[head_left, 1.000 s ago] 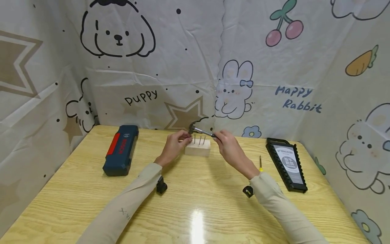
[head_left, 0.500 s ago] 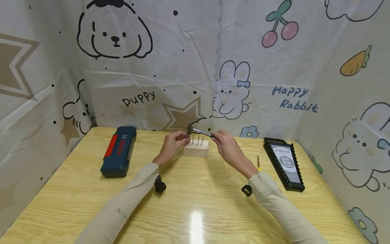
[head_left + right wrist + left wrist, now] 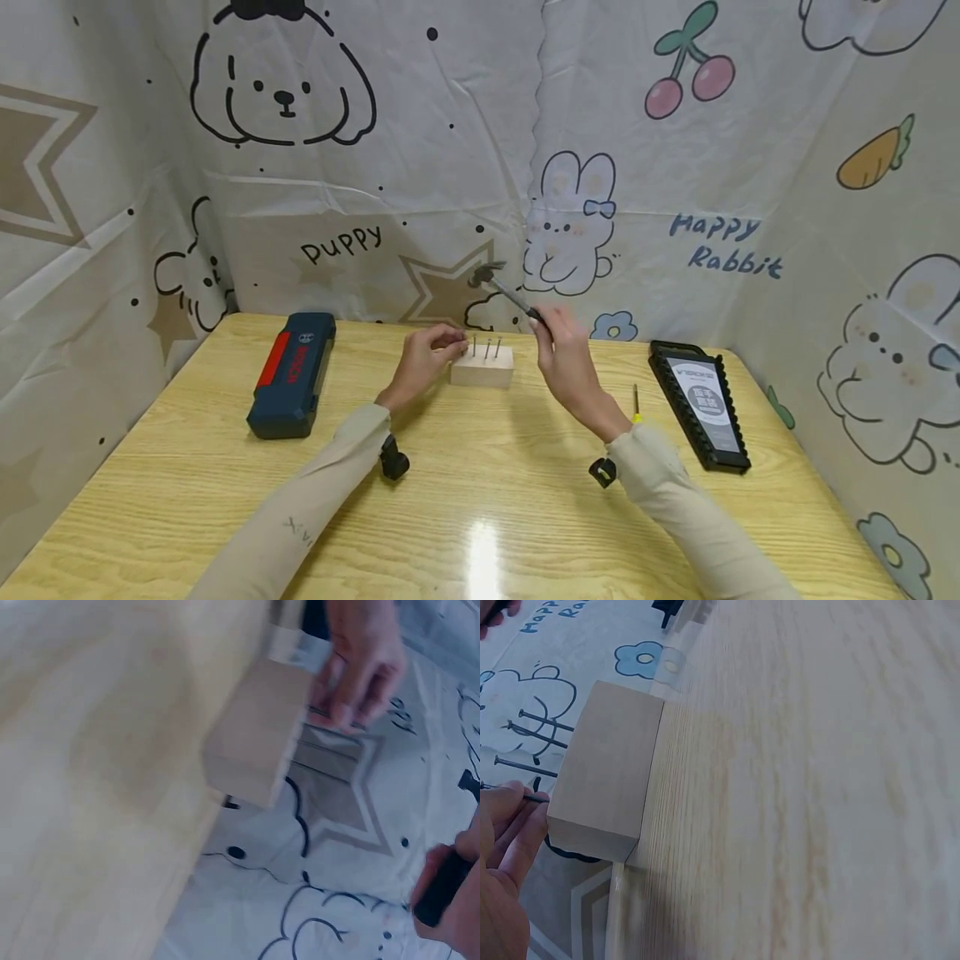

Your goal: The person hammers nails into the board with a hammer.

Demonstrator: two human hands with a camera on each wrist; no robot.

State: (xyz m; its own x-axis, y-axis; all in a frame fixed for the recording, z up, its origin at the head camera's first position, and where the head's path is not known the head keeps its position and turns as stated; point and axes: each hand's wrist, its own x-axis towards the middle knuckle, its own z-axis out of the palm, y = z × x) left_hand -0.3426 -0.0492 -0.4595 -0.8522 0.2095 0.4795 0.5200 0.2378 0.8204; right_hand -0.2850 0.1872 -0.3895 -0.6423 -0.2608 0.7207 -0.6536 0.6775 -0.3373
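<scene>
A pale wooden block sits near the table's back edge, with several nails standing in its top. My left hand pinches another nail at the block's left end between thumb and fingers. In the right wrist view the same left hand shows beside the block. My right hand grips a claw hammer by its black handle. The hammer's head is raised above the block, apart from the nails.
A dark blue and red Bosch case lies at the left of the table. To the right are a black rack with a printed label and a screwdriver with a yellow handle, partly hidden by my right arm. Printed cloth hangs behind.
The hammer's head has risen from just over the pinched nail to well above the block, and the right hand has tilted upward with it. My left hand stays at the block's left end.
</scene>
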